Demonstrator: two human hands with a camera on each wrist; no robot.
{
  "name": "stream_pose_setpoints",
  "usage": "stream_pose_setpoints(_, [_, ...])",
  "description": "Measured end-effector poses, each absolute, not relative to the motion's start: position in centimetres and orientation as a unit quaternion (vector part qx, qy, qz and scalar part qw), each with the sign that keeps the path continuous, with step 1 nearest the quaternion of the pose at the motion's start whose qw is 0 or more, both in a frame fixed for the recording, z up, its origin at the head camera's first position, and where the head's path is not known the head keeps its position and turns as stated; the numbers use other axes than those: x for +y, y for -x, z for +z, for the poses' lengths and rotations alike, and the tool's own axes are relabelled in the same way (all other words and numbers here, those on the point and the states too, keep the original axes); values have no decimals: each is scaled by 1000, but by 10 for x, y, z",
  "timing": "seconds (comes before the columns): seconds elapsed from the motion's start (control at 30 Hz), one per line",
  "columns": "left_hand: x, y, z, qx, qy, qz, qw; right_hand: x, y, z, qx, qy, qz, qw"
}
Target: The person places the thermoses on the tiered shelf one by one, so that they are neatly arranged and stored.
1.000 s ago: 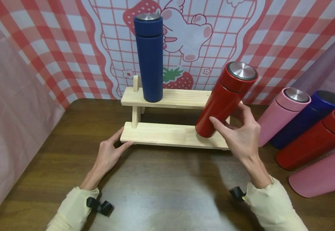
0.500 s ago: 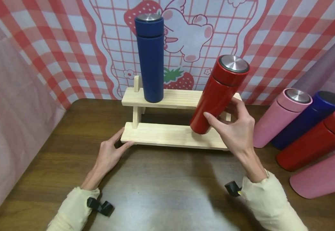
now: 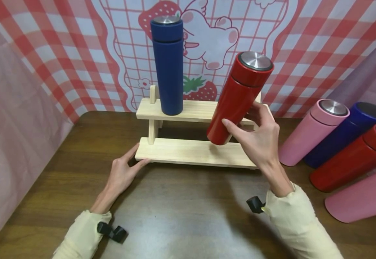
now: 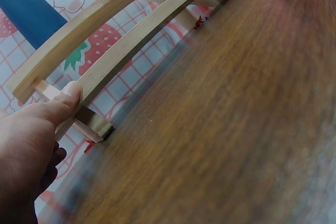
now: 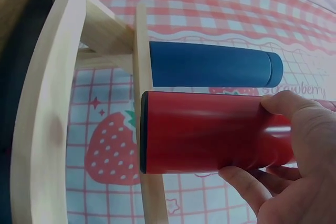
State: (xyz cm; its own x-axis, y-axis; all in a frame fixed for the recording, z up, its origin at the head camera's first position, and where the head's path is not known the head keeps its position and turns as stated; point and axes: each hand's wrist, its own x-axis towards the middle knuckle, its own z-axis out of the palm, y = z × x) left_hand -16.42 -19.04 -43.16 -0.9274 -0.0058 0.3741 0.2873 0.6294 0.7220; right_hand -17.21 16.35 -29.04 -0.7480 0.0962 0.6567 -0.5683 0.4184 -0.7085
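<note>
My right hand (image 3: 262,142) grips a red thermos bottle (image 3: 240,91) with a silver lid top, thumb on one side and fingers round the other. The bottle leans to the right in front of a two-tier wooden display rack (image 3: 181,151). In the right wrist view the bottle's dark base (image 5: 144,132) is near the upper shelf; whether they touch I cannot tell. A dark blue thermos bottle (image 3: 168,75) stands upright on the upper shelf's left part. My left hand (image 3: 120,176) pinches the left end of the lower shelf, its thumb (image 4: 68,95) against the shelf.
Right of the rack stand a pink bottle (image 3: 311,135), a blue bottle (image 3: 332,140), another red bottle (image 3: 350,162) and another pink bottle (image 3: 363,198). A checked cloth (image 3: 324,61) with a strawberry print hangs behind the rack on the brown table (image 3: 175,208).
My right hand has carried the red bottle left and upward, from in front of the lower shelf toward the upper one. My left hand and the rack have stayed put.
</note>
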Motion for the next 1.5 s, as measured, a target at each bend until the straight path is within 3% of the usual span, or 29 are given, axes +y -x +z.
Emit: stream_pose_setpoints(1.5, [-191, 164, -432, -885, 84, -422, 176, 145, 206, -262, -789, -159, 505, 311])
